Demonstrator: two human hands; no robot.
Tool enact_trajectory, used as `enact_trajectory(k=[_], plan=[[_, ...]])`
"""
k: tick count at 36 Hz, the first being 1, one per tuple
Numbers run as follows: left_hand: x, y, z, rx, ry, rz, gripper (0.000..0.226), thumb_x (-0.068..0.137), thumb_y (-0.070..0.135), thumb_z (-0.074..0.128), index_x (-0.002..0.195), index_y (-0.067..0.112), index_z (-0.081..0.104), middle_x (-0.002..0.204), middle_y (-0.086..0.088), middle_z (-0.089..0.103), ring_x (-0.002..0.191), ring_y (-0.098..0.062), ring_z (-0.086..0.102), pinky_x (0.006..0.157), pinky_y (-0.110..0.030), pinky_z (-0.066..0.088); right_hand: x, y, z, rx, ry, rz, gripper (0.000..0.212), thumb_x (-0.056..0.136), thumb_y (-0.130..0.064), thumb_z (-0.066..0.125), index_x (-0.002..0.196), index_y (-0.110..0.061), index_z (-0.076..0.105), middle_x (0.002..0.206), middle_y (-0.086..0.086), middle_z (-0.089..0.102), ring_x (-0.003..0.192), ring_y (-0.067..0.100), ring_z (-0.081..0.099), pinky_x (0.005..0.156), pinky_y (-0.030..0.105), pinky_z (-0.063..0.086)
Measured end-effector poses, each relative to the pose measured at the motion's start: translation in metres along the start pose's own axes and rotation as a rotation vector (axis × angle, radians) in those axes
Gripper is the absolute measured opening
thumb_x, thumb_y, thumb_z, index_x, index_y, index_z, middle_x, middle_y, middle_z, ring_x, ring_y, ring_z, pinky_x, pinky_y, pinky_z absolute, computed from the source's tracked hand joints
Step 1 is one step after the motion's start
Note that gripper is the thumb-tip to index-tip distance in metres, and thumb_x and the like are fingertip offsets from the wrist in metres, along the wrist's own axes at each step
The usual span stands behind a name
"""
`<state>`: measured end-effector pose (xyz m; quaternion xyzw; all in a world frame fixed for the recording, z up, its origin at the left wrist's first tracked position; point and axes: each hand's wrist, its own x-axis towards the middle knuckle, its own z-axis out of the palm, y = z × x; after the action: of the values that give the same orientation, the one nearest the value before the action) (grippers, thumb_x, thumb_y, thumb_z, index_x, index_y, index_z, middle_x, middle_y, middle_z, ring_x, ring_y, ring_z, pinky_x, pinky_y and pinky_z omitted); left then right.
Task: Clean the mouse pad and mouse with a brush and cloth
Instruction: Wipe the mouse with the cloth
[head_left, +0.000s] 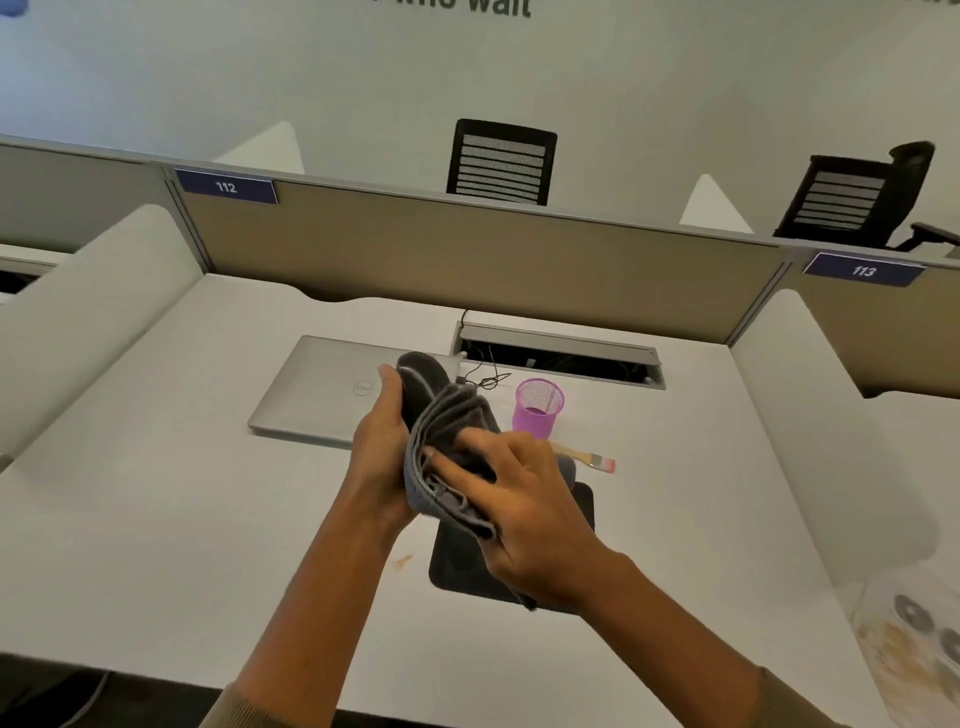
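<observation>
Spanning a beige-partitioned cubicle, white desk (156, 519) bears closed laptop (322, 395).

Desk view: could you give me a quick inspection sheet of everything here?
Surface: white desk, small brown stain near the pad.
Job's things: dark mouse held up in the left hand; grey cloth pressed against it by the right hand; black mouse pad flat below; brush lying beside the cup.
Clutter: closed laptop; purple mesh cup.
Grippers: both hands busy, left gripping, right wiping.
Cables: thin black cable leading to the desk's cable slot.
Surroundings: partition with labels 112 and 113; two black chairs behind.
</observation>
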<state>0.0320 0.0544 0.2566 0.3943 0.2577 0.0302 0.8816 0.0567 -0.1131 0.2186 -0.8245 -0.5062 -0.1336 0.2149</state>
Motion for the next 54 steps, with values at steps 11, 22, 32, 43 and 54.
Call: enact_trajectory(k=[11,22,32,43,54], plan=[[0.003,-0.003,0.002,-0.046,-0.028,0.014,0.073,0.103,0.068,0.037,0.136,0.009,0.063,0.126,-0.026,0.071,0.115,-0.04,0.072,0.096,-0.05,0.061,0.012,0.001,-0.008,-0.008,0.042,0.037,0.07,0.094,-0.028,0.071,0.158,-0.026,0.045,0.154,0.003,0.044,0.127,0.026,0.043,0.098,0.046,0.043],[0.001,-0.015,0.005,-0.146,0.152,0.045,0.051,0.103,0.063,0.046,0.13,0.022,0.059,0.125,-0.021,0.069,0.11,-0.038,0.072,0.082,-0.047,0.065,-0.013,0.033,-0.014,-0.043,0.07,0.144,0.068,0.087,-0.028,0.076,0.152,-0.023,0.054,0.153,0.002,0.045,0.13,0.027,0.043,0.101,0.046,0.045],[-0.001,-0.018,0.003,-0.113,0.178,0.021,0.054,0.098,0.069,0.049,0.122,0.022,0.061,0.118,-0.022,0.072,0.094,-0.038,0.079,0.083,-0.053,0.065,-0.025,0.006,-0.003,0.1,0.096,0.119,0.064,0.092,-0.03,0.073,0.152,-0.024,0.052,0.151,0.002,0.045,0.131,0.025,0.042,0.102,0.042,0.048],[-0.013,-0.025,0.002,0.103,0.06,0.086,0.055,0.104,0.064,0.04,0.12,0.022,0.07,0.103,-0.014,0.08,0.093,-0.028,0.079,0.079,-0.042,0.065,0.0,0.019,-0.012,0.196,0.213,0.271,0.058,0.096,-0.022,0.073,0.151,-0.023,0.054,0.148,0.002,0.046,0.128,0.024,0.043,0.101,0.046,0.05],[-0.015,-0.026,-0.013,0.348,-0.147,0.115,0.049,0.113,0.044,0.02,0.136,0.026,0.059,0.124,-0.008,0.075,0.121,-0.03,0.07,0.104,-0.043,0.058,0.017,0.013,-0.024,0.192,0.112,0.155,0.059,0.094,-0.026,0.077,0.149,-0.029,0.056,0.149,-0.002,0.043,0.13,0.022,0.041,0.107,0.048,0.047]])
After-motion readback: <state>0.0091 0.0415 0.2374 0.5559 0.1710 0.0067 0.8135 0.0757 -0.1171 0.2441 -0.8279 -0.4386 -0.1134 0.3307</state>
